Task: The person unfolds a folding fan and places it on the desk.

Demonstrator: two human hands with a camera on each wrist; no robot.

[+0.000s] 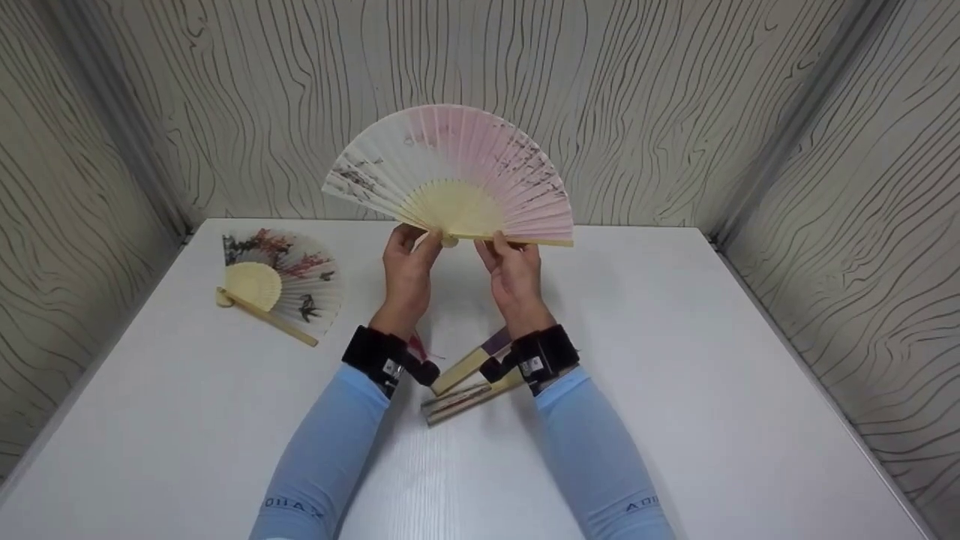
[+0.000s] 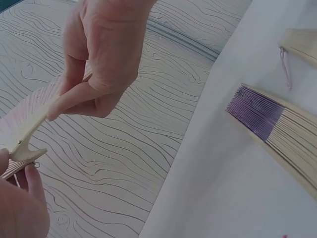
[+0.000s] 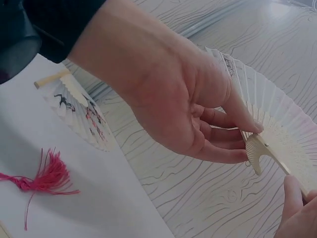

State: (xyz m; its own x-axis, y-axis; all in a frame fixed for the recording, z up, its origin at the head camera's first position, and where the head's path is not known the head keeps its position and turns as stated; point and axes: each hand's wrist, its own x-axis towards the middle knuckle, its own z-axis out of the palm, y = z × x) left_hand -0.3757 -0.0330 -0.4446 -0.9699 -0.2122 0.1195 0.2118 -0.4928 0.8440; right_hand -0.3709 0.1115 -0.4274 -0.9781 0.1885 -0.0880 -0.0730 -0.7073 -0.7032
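Note:
An unfolded folding fan (image 1: 450,165), half white and half pink with printed blossom branches, is held up above the back of the table. My left hand (image 1: 409,270) pinches it at the pivot end; the right wrist view shows that left hand (image 3: 163,94) with its thumb on the ribs. My right hand (image 1: 516,277) pinches the lower pale wooden edge, thumb in front. In the left wrist view the right hand (image 2: 106,54) grips that edge, its fingers partly hidden. Below the forearms lie folded fans, one with a purple section (image 2: 257,114), another with a printed strip (image 1: 457,403).
A second unfolded fan (image 1: 307,266), with red blossoms and dark birds, lies at the table's back left. A red tassel (image 3: 47,176) rests on the white table (image 1: 712,375). Wood-grain panels (image 1: 480,60) stand behind and on both sides.

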